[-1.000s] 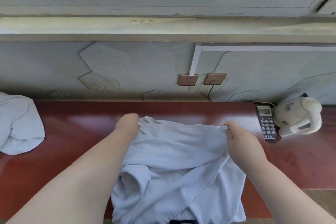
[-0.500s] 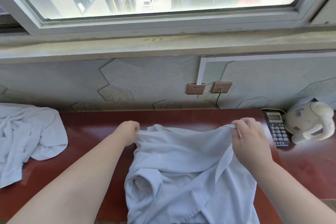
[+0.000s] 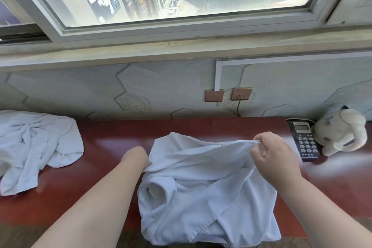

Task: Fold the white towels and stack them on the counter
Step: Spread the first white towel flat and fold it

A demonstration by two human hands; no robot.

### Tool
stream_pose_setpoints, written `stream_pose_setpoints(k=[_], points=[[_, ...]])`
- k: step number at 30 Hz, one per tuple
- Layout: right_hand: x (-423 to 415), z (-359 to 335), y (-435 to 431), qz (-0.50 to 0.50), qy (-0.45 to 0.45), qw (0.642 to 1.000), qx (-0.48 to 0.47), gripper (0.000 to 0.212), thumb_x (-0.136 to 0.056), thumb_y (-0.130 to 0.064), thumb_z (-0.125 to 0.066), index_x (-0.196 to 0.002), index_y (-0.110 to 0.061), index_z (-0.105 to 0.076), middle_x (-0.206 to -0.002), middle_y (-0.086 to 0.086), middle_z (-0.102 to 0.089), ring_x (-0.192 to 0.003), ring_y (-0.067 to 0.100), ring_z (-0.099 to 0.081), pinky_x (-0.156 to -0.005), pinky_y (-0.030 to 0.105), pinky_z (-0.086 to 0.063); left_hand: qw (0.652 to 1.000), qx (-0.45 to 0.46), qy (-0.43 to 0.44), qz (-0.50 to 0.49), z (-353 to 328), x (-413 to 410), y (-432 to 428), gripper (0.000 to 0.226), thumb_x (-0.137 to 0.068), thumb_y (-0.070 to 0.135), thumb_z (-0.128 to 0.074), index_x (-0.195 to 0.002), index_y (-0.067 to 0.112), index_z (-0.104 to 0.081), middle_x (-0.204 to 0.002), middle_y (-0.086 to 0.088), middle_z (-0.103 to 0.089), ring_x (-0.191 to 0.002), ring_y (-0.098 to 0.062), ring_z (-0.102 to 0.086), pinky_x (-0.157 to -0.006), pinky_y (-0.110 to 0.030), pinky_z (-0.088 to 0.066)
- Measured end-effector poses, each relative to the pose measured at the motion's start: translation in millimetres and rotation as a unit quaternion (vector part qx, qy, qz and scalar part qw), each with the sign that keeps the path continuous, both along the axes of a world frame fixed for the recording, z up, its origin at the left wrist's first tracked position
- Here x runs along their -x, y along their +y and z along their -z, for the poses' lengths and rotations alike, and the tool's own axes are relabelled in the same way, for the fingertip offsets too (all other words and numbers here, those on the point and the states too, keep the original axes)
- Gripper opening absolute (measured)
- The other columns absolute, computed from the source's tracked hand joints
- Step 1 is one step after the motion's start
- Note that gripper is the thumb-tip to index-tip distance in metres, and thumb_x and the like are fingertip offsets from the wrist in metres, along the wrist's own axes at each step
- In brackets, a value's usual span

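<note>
Head: left hand [image 3: 135, 158], right hand [image 3: 270, 152], grip closed on towel [image 3: 201, 187] edge above counter [image 3: 112, 143].

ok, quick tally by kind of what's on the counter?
White towels: 2, held towel and left towel
Phone: 1
Plush toy: 1
Total: 4
</note>
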State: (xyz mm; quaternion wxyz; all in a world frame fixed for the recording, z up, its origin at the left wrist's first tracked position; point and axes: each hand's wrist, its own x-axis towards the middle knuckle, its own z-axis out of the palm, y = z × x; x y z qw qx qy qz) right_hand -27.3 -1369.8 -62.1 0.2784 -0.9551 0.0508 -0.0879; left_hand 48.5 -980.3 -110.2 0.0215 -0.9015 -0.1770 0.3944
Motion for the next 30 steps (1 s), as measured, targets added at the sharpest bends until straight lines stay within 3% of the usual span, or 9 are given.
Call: stream_pose_setpoints(k=[3,6,10,17,21,24,27,29,30], points=[[12.4,-14.8,9.1,-0.004,-0.019,0.999,0.026,0.007,-0.086,-0.011,-0.067,-0.091,-0.014,-0.07,-0.089,-0.003,-0.062,-0.087,0.024,-0.06,-0.073,0.036,-0.049,0.997,0.03,0.073,-0.003,-5.1,8.9,3.5,0.03,-0.096,0.025,-0.05,-0.071,0.009,-0.057,-0.072,-0.008,-0.06,-0.052,-0.02,-0.047,-0.06,-0.025,-0.043],[28.3,-28.6,20.6,0.02,-0.025,0.998,0.051,0.008,-0.087,-0.014,-0.067,-0.091,-0.017,-0.073,-0.092,-0.002,-0.059,-0.081,0.024,-0.059,-0.066,0.036,-0.049,0.999,0.032,-0.023,0.014,-12.9,21.2,18.6,0.041,-0.101,0.036,-0.048,-0.072,0.011,-0.065,-0.065,-0.003,-0.066,-0.061,-0.023,-0.062,-0.066,-0.026,-0.049],[51.8,-46.9,37.0,0.081,0.004,0.994,0.073,0.016,-0.091,-0.026,-0.06,-0.103,-0.026,-0.07,-0.084,-0.005,-0.06,-0.079,0.025,-0.058,-0.066,0.034,-0.043,0.976,0.04,-0.208,-0.047,-20.2,34.5,49.0,0.032,-0.103,0.025,-0.046,-0.118,0.011,-0.07,-0.121,-0.012,-0.071,-0.115,-0.031,-0.066,-0.094,-0.039,-0.053],[97.0,-88.0,59.5,0.167,-0.03,0.983,0.067,0.015,-0.095,-0.028,-0.05,-0.103,-0.027,-0.063,-0.069,0.001,-0.062,-0.074,0.031,-0.055,-0.062,0.037,-0.046,0.929,0.111,-0.322,-0.145,-44.1,42.5,123.7,0.04,-0.105,0.012,-0.038,-0.134,-0.008,-0.057,-0.14,-0.029,-0.055,-0.13,-0.043,-0.053,-0.105,-0.043,-0.043],[123.6,-114.1,71.3,0.195,-0.051,0.978,0.047,0.015,-0.095,-0.031,-0.051,-0.099,-0.027,-0.064,-0.066,-0.001,-0.063,-0.072,0.031,-0.061,-0.067,0.041,-0.055,0.907,0.134,-0.356,-0.179,-65.3,62.6,147.7,0.036,-0.093,0.002,-0.054,-0.129,0.001,-0.06,-0.131,-0.025,-0.062,-0.122,-0.043,-0.059,-0.096,-0.043,-0.047],[135.4,-131.7,73.2,0.196,-0.071,0.977,0.045,0.017,-0.096,-0.031,-0.051,-0.1,-0.024,-0.067,-0.063,-0.008,-0.061,-0.068,0.024,-0.06,-0.062,0.034,-0.051,0.94,0.087,-0.311,-0.114,-94.3,82.3,153.4,0.032,-0.091,0.003,-0.058,-0.121,0.006,-0.07,-0.126,-0.017,-0.067,-0.118,-0.037,-0.063,-0.088,-0.038,-0.049],[147.8,-146.0,72.5,0.215,-0.115,0.968,0.066,0.017,-0.097,-0.027,-0.055,-0.101,-0.022,-0.071,-0.068,-0.012,-0.06,-0.061,0.011,-0.042,-0.054,0.026,-0.028,0.967,0.064,-0.214,-0.12,-124.4,110.7,151.2,0.032,-0.093,0.016,-0.063,-0.124,0.01,-0.069,-0.119,-0.005,-0.067,-0.117,-0.026,-0.064,-0.085,-0.034,-0.05],[158.8,-152.3,70.4,0.217,-0.11,0.969,0.045,0.018,-0.099,-0.025,-0.053,-0.102,-0.02,-0.07,-0.083,-0.002,-0.063,-0.067,0.015,-0.039,-0.058,0.028,-0.025,0.983,0.062,-0.134,-0.111,-131.7,131.8,154.6,0.024,-0.103,0.021,-0.05,-0.107,0.014,-0.073,-0.097,-0.002,-0.064,-0.093,-0.016,-0.068,-0.079,-0.027,-0.051],[165.5,-154.9,68.4,0.218,-0.106,0.97,0.027,0.017,-0.099,-0.025,-0.051,-0.1,-0.022,-0.067,-0.082,-0.004,-0.058,-0.065,0.013,-0.038,-0.057,0.029,-0.024,0.985,0.079,-0.093,-0.121,-132.4,142.1,156.3,0.034,-0.107,0.02,-0.039,-0.095,0.014,-0.07,-0.083,-0.001,-0.062,-0.07,-0.013,-0.062,-0.066,-0.023,-0.048]])
